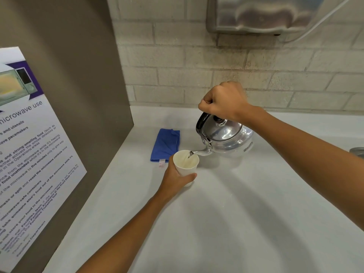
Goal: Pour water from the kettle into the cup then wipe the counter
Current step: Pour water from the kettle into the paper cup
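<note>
My right hand [222, 102] is closed around the black handle of a shiny metal kettle [228, 137], which is tilted to the left. Its spout hangs over the mouth of a white paper cup [186, 161], and a thin stream of water runs into the cup. My left hand [175, 179] wraps around the lower part of the cup from the near side, holding it on or just above the white counter [226, 213]. A folded blue cloth [166, 144] lies flat on the counter just behind and to the left of the cup.
A brown cabinet side [82, 95] walls off the left, with a microwave-use notice [29, 154] stuck on it. A brick wall [216, 62] stands behind the counter, with a metal dispenser [262, 14] mounted high up. A grey round object [357, 151] peeks in at the right edge.
</note>
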Action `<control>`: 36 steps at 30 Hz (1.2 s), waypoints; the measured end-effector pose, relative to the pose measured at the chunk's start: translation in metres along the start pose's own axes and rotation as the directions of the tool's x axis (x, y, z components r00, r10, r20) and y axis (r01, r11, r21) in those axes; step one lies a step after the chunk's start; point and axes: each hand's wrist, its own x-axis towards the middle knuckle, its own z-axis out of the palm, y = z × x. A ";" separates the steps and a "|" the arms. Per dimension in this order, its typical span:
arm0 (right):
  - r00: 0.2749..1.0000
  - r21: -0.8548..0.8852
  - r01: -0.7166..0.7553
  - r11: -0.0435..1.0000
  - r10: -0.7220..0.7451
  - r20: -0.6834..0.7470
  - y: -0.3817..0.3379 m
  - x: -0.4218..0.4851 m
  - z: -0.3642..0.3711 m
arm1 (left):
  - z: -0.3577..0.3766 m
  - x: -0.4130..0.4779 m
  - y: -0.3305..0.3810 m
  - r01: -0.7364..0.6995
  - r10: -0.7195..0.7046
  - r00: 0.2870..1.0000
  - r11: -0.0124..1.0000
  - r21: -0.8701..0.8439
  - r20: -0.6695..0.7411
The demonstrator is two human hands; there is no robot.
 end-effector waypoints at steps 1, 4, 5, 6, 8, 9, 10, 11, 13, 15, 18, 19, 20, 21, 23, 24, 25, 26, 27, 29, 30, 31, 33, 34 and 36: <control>1.000 -0.001 0.000 1.000 0.000 -0.001 0.000 0.000 0.000 | 0.000 0.000 0.000 0.002 -0.002 1.000 1.000 0.000 -0.002; 1.000 -0.003 0.001 1.000 -0.001 -0.005 0.000 -0.001 0.000 | 0.002 0.000 0.002 0.008 -0.008 1.000 1.000 0.001 -0.011; 1.000 -0.004 0.003 1.000 -0.003 -0.007 -0.001 -0.001 0.000 | 0.003 0.000 0.002 0.008 -0.008 1.000 1.000 0.004 -0.014; 1.000 -0.006 0.005 1.000 -0.005 -0.009 -0.001 -0.001 0.000 | 0.003 0.000 0.003 0.007 -0.007 1.000 1.000 0.004 -0.014; 1.000 -0.014 0.008 1.000 -0.008 -0.010 -0.001 -0.001 -0.001 | 0.003 -0.001 0.003 0.002 -0.003 1.000 1.000 -0.009 -0.013; 1.000 -0.018 0.011 1.000 -0.011 -0.011 -0.001 -0.001 -0.002 | 0.003 -0.001 0.003 0.002 -0.002 1.000 1.000 -0.016 -0.015; 1.000 -0.019 0.014 1.000 -0.014 -0.013 -0.001 -0.001 -0.002 | 0.002 -0.001 0.003 0.001 -0.002 1.000 1.000 -0.020 -0.019; 1.000 -0.019 0.017 1.000 -0.017 -0.016 -0.001 -0.001 -0.003 | 0.002 -0.002 0.003 0.001 -0.001 1.000 1.000 -0.021 -0.022; 1.000 -0.018 0.023 1.000 -0.024 -0.019 -0.001 -0.001 -0.004 | 0.002 -0.002 0.003 0.002 -0.002 1.000 1.000 -0.021 -0.026; 0.999 -0.027 0.032 0.999 -0.033 -0.019 -0.001 0.000 -0.005 | 0.002 -0.002 0.003 0.000 -0.001 1.000 1.000 -0.020 -0.025; 0.999 -0.044 0.051 0.998 -0.051 -0.017 -0.002 0.001 -0.007 | 0.002 -0.002 0.002 0.002 -0.002 1.000 1.000 -0.022 -0.022; 0.998 -0.047 0.056 0.997 -0.057 -0.018 -0.003 0.001 -0.008 | 0.002 -0.003 0.002 0.002 -0.002 1.000 1.000 -0.022 -0.023; 0.998 -0.051 0.063 0.997 -0.064 -0.019 -0.003 0.002 -0.009 | 0.001 -0.003 0.002 0.001 -0.001 1.000 1.000 -0.024 -0.023; 0.997 -0.055 0.071 0.996 -0.072 -0.020 -0.004 0.002 -0.009 | 0.001 -0.003 0.003 0.000 -0.001 1.000 1.000 -0.028 -0.024; 0.996 -0.064 0.087 0.994 -0.088 -0.020 -0.005 0.002 -0.009 | 0.001 -0.004 0.003 0.001 -0.001 1.000 1.000 -0.031 -0.024; 0.995 -0.069 0.092 0.993 -0.093 -0.020 -0.005 0.002 -0.009 | 0.001 -0.004 0.003 -0.001 0.001 1.000 0.999 -0.032 -0.024; 0.995 -0.075 0.095 0.993 -0.097 -0.019 -0.006 0.003 -0.009 | 0.001 -0.004 0.003 -0.003 0.002 1.000 0.999 -0.032 -0.024; 0.995 -0.079 0.099 0.992 -0.100 -0.018 -0.006 0.003 -0.009 | 0.001 -0.004 0.002 -0.003 0.002 1.000 1.000 -0.031 -0.026; 0.994 -0.082 0.104 0.991 -0.105 -0.016 -0.007 0.003 -0.008 | 0.000 -0.004 0.002 -0.001 0.000 1.000 1.000 -0.030 -0.026; 0.993 -0.081 0.116 0.990 -0.117 -0.011 -0.007 0.003 -0.008 | 0.000 -0.004 0.002 0.001 -0.002 1.000 1.000 -0.030 -0.027; 0.993 -0.079 0.120 0.990 -0.121 -0.009 -0.007 0.004 -0.008 | 0.000 -0.004 0.003 0.000 0.000 1.000 1.000 -0.030 -0.026; 0.992 -0.076 0.122 0.990 -0.123 -0.007 -0.007 0.004 -0.008 | 0.000 -0.004 0.003 -0.002 0.002 1.000 1.000 -0.029 -0.025; 0.992 -0.074 0.124 0.990 -0.125 -0.008 -0.006 0.004 -0.008 | 0.000 -0.004 0.003 -0.003 0.002 1.000 1.000 -0.028 -0.026; 0.992 -0.076 0.124 0.989 -0.125 -0.010 -0.006 0.005 -0.008 | 0.000 -0.004 0.004 -0.003 0.002 1.000 1.000 -0.027 -0.025; 0.992 -0.085 0.125 0.988 -0.126 -0.006 -0.006 0.005 -0.008 | 0.000 -0.005 0.004 -0.004 0.003 1.000 0.999 -0.034 -0.022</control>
